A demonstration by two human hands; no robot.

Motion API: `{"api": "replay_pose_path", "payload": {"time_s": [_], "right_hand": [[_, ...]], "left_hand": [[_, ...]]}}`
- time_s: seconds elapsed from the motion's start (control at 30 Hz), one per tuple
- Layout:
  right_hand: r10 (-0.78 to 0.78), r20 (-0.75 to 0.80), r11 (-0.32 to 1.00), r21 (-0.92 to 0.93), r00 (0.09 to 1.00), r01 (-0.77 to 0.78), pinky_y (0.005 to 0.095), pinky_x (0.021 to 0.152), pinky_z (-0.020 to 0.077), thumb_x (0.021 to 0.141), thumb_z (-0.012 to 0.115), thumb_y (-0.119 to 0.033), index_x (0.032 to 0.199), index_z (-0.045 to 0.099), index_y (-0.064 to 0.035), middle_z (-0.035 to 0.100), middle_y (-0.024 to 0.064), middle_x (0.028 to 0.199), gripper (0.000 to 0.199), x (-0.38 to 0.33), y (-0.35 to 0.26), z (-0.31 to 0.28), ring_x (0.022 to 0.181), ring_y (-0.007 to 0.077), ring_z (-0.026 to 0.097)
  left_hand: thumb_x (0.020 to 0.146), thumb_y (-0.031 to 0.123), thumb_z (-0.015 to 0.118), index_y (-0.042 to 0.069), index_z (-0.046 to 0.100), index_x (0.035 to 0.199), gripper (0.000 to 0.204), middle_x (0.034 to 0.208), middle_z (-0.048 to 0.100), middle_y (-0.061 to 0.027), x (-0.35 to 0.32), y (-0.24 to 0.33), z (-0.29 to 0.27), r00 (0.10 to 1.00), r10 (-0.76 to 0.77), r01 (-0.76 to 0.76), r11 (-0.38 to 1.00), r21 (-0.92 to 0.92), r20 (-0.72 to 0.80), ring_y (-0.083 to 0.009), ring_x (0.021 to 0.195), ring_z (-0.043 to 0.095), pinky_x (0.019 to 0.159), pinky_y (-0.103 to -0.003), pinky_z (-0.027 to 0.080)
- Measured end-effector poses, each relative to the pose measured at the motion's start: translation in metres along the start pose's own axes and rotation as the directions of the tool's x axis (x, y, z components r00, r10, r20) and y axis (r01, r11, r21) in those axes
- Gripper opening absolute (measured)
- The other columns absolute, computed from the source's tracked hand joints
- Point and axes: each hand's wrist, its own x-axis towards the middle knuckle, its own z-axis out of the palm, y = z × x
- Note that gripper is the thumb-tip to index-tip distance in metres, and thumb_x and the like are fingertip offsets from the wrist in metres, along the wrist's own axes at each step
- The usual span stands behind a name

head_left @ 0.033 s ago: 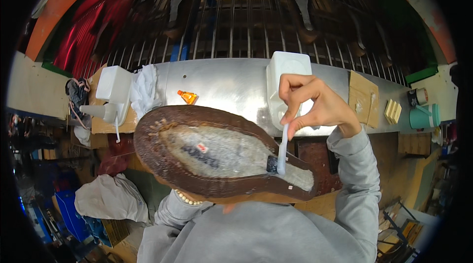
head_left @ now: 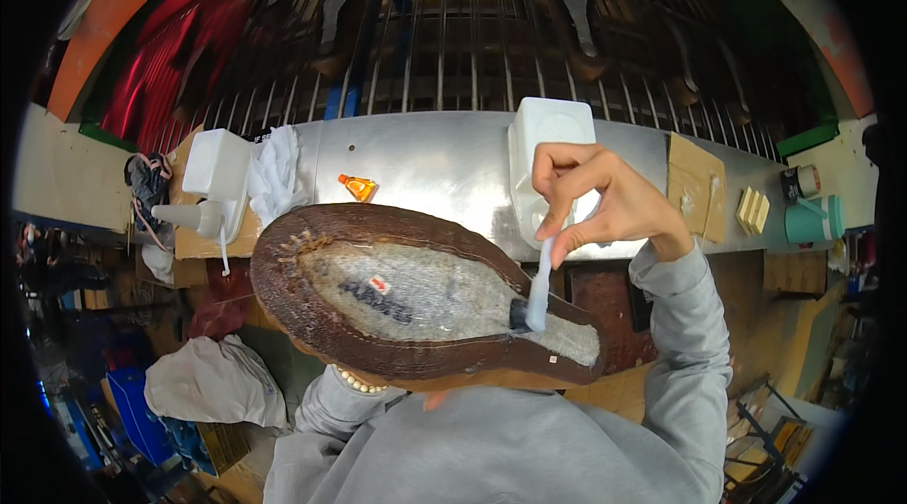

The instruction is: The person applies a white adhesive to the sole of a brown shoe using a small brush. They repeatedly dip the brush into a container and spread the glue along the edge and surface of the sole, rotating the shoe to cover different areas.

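Right hand: pinches a white brush, bristles touching the shoe's heel end.
Left hand: hidden beneath the shoe; grip unclear.
Shoe: bottom-up, above the table.

A shiny metal-topped workbench runs across the middle, backed by a dark rack of metal bars under an orange wall band, with cardboard pieces on the bench and brown flooring at the right
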Motion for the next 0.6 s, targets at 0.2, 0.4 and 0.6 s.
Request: {"api": "replay_pose_path", "payload": {"time_s": [0.2,0.4,0.6], "right_hand": [[-0.089,-0.221,0.986,-0.160,0.971,0.054,0.0273,0.064,0.0384,0.066,0.092,-0.025,0.082,0.080,-0.0101,0.052,-0.0016,0.081,0.025,0.021,0.006,0.011,0.075,0.0123,0.050],[0.099,-0.155,0.956,-0.258,0.983,-0.137,0.0264,0.070,0.0456,0.072,0.089,-0.023,0.082,0.077,-0.0074,0.060,-0.0006,0.084,0.023,-0.057,0.016,-0.041,0.080,0.0120,0.056],[0.392,-0.857,0.740,0.077,0.336,-0.668,0.0234,0.061,0.0381,0.080,0.084,-0.016,0.087,0.077,-0.0006,0.062,-0.0034,0.073,0.018,-0.159,0.053,-0.063,0.071,0.0055,0.052]], "left_hand": [[0.084,0.042,0.077,0.005,0.022,0.155,0.097,0.155,0.028,-0.0300,-0.001,-0.005,-0.003,0.999,0.054,-0.054,0.998,-0.014,-0.009,-0.0359,0.142,0.039,0.115,-0.052,0.038],[0.085,0.046,0.077,0.005,0.020,0.156,0.099,0.156,0.026,-0.0319,-0.014,-0.008,-0.021,0.981,0.191,-0.193,0.978,-0.077,-0.028,-0.0373,0.143,0.038,0.115,-0.053,0.038],[0.075,0.058,0.081,0.012,-0.001,0.160,0.127,0.159,0.012,-0.0366,0.006,0.046,-0.047,0.988,0.017,0.018,0.975,-0.222,0.152,-0.0420,0.149,0.024,0.120,-0.057,0.028]]}}
